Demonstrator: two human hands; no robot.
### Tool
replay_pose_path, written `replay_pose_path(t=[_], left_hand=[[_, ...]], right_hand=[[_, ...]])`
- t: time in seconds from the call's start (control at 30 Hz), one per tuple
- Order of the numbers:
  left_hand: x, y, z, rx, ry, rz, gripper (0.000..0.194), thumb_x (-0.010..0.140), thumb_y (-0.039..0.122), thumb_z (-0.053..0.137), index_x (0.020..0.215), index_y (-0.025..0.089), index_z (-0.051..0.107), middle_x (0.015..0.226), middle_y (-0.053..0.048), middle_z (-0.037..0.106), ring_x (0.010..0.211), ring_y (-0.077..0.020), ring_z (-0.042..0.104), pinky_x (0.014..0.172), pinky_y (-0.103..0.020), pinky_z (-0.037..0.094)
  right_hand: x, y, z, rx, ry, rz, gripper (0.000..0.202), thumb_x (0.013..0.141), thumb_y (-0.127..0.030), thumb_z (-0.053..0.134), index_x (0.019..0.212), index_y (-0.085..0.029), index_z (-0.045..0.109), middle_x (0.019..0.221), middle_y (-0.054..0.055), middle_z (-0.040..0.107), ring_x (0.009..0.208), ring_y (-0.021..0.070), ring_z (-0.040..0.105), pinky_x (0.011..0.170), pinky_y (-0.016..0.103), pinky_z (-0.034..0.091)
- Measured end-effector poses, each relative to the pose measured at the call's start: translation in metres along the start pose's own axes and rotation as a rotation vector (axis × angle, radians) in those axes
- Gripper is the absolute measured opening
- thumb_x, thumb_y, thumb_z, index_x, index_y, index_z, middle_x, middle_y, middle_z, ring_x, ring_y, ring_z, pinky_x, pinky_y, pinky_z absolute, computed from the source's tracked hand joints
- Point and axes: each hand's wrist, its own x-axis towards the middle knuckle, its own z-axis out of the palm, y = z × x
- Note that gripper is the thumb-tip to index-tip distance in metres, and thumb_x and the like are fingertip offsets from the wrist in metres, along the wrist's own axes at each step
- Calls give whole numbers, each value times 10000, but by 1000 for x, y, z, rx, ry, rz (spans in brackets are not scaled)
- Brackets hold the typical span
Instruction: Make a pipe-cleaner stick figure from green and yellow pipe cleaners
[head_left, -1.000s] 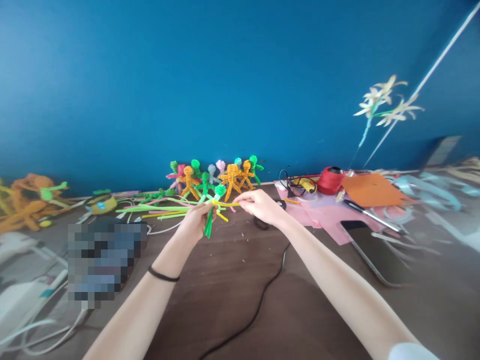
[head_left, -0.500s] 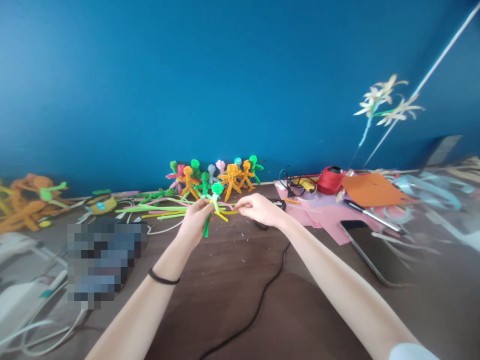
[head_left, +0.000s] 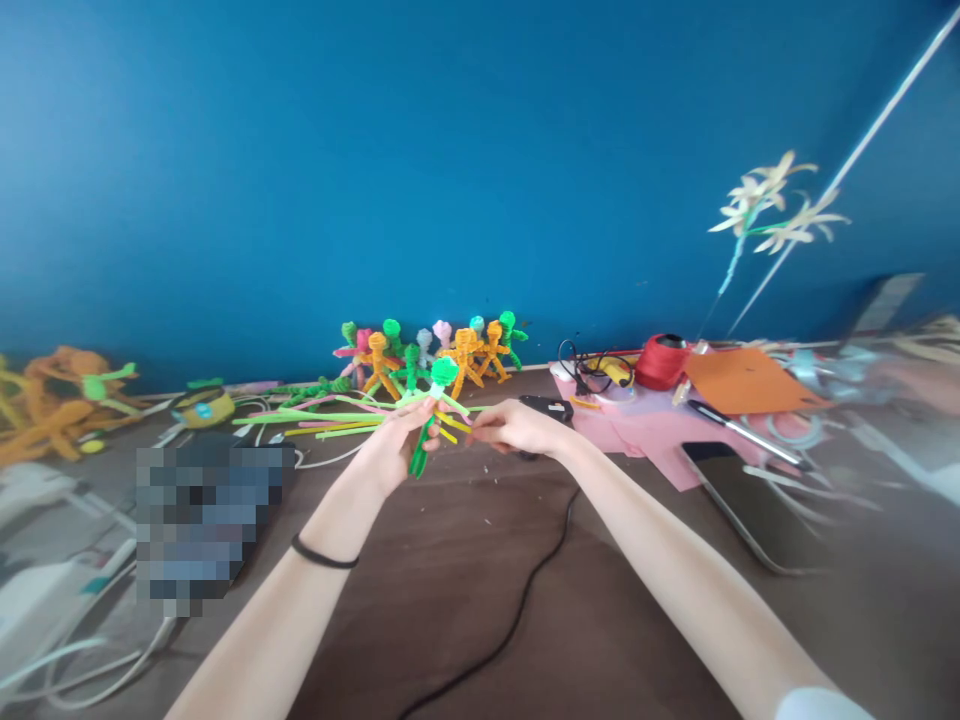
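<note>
Pipe-cleaner figure (head_left: 444, 373) with a round green head and pale neck, held upright just above a dark brown table (head_left: 450, 570), near the centre of the view. A person's left hand (head_left: 390, 445) pinches it below the head between thumb and fingers; dark green strands (head_left: 420, 458) hang beneath that grip, and yellow and light green ones poke out to the right. The right hand (head_left: 517, 425) is beside it, fingers bent and drawn together at the tip of a yellow strand (head_left: 459, 423); whether they pinch it or only touch it, I cannot tell. A black band (head_left: 324, 555) circles the left wrist.

Behind the hands, a row of similar figures (head_left: 465, 350) in orange, green and pink stands near a blue wall (head_left: 450, 150). Loose pipe cleaners (head_left: 322, 418), green, yellow and pink, lie to the left of the left hand. On the right are pink sheets (head_left: 656, 440), an orange sheet (head_left: 754, 382), a red spool (head_left: 660, 362) and a phone (head_left: 757, 515). A black cord (head_left: 529, 590) crosses the table between the forearms.
</note>
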Motion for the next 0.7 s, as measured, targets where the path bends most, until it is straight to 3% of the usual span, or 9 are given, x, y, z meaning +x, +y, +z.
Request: replay_pose_path(t=[0.13, 0.23, 0.43, 0.57, 0.7], left_hand=[[-5, 0, 2, -23, -200, -141, 186, 599, 240, 744, 629, 104, 620, 576, 3, 450, 471, -30, 343, 372, -135, 260], [-6, -3, -1, 66, -252, -237, 160, 629, 234, 720, 635, 97, 639, 554, -12, 458, 469, -44, 367, 377, -152, 274], [-9, -1, 1, 277, -263, -264, 104, 608, 203, 712, 660, 118, 685, 655, -88, 600, 501, -80, 436, 392, -187, 284], [-11, -1, 5, 497, -205, -238, 128, 581, 226, 711, 663, 130, 693, 546, -42, 571, 473, -92, 447, 401, -195, 296], [-12, -6, 9, 599, -91, -172, 202, 525, 198, 736, 678, 161, 610, 574, -6, 605, 486, -105, 500, 460, -214, 372]], right_hand=[[1, 10, -6, 96, 33, 48, 403, 752, -436, 539, 901, -87, 676, 489, -52, 412, 440, 46, 307, 457, 210, 220], [1, 18, -10, 85, 89, 37, 407, 736, -439, 550, 875, -80, 681, 472, -53, 399, 441, 49, 308, 457, 213, 212], [5, 29, -10, 58, 184, 1, 282, 722, -330, 554, 793, -87, 676, 477, -38, 449, 475, 65, 359, 500, 218, 272], [4, 25, -10, 74, 166, 11, 323, 727, -369, 562, 844, -91, 679, 538, -18, 496, 509, 75, 402, 516, 218, 294], [0, 13, -11, 23, 201, -26, 337, 742, -384, 560, 859, -93, 685, 528, -27, 465, 492, 70, 374, 500, 219, 275]])
